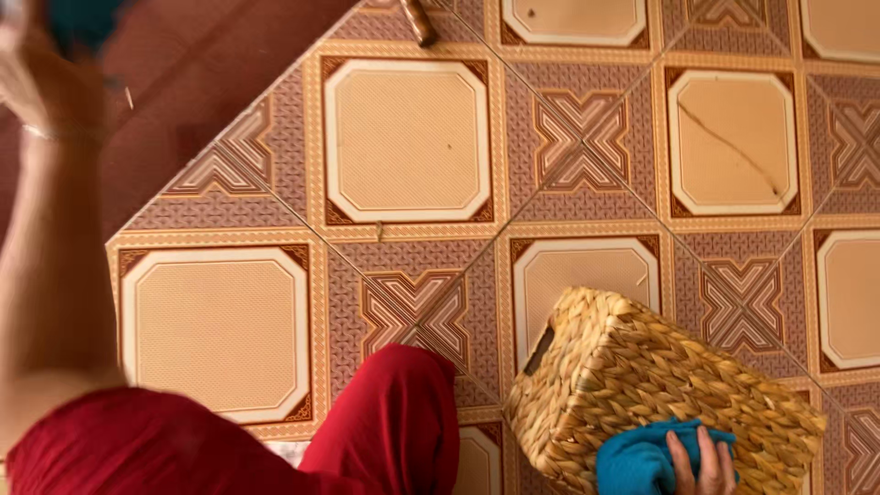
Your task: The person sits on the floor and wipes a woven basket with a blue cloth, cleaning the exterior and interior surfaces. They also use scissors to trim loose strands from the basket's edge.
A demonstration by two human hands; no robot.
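Observation:
A woven straw basket (642,385) lies tilted on its side on the patterned tile floor, at the lower right. My right hand (701,466) presses a teal-blue cloth (637,458) against the basket's near face, fingers curled over the cloth. My left arm rises along the left edge, blurred. My left hand (20,78) is at the top left corner, with a dark teal thing (82,18) right beside it. Whether the hand grips that thing is unclear. A thin bangle (46,136) sits at the wrist.
My legs in red cloth (385,431) fill the bottom left and middle. The floor has beige and brown patterned tiles (408,137). A plain dark red-brown surface (202,64) covers the top left. A small brown object (419,20) pokes in at the top edge.

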